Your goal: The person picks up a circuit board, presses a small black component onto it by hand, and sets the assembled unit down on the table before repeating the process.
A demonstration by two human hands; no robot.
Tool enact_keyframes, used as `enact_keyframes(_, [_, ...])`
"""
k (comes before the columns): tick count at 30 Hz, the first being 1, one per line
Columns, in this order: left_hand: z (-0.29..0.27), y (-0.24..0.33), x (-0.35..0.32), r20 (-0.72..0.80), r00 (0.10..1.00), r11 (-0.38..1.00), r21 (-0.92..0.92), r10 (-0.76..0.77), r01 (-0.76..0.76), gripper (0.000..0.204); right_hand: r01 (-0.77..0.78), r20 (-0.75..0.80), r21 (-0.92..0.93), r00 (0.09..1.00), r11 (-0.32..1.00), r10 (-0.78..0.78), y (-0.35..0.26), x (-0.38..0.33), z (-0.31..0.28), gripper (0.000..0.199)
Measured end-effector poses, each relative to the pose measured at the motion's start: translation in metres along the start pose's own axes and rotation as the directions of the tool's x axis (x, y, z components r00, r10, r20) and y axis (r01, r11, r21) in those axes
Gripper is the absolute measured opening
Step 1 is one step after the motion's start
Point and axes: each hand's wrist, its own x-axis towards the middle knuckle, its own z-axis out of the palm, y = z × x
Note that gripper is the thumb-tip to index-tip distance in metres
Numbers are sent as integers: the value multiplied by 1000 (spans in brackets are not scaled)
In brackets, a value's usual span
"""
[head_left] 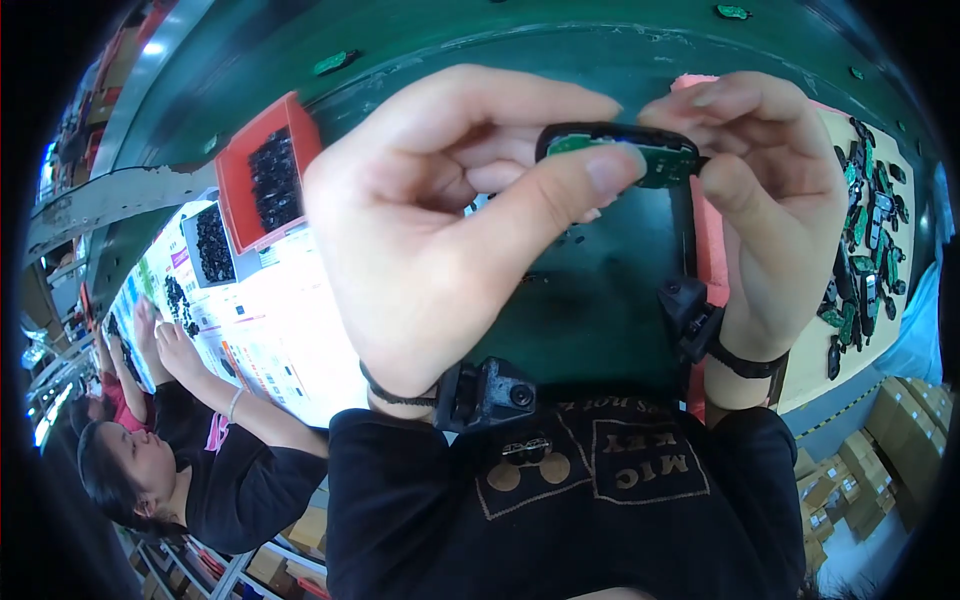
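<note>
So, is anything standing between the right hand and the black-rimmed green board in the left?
Nothing visible: the right hand is at the right end of the black-rimmed green board, though I can't tell whether they touch. Only the left hand's thumb covers part of its face.
</note>
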Motion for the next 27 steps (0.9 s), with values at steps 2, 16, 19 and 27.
enact_keyframes(2, [-1, -4, 2, 27, 999, 998, -46, -32, 33, 18, -18, -1, 5, 1000, 1000, 18, -1, -1, -1, 27])
enact_keyframes(16, [-136, -138, 136, -232, 955, 949, 211, -184, 234, 18, -167, 80, -690, 950, 704, 303, 36, 0, -40, 15])
enact_keyframes(19, [-139, -149, 151, -327, 914, 896, 288, -240, 338, 18, -87, 155, -786, 931, 612, 330, 63, -5, -43, 16])
enact_keyframes(27, [-135, -132, 154, -372, 922, 275, 902, 104, 333, 18, -40, 132, -897, 926, 440, 354, 85, -12, -26, 15])
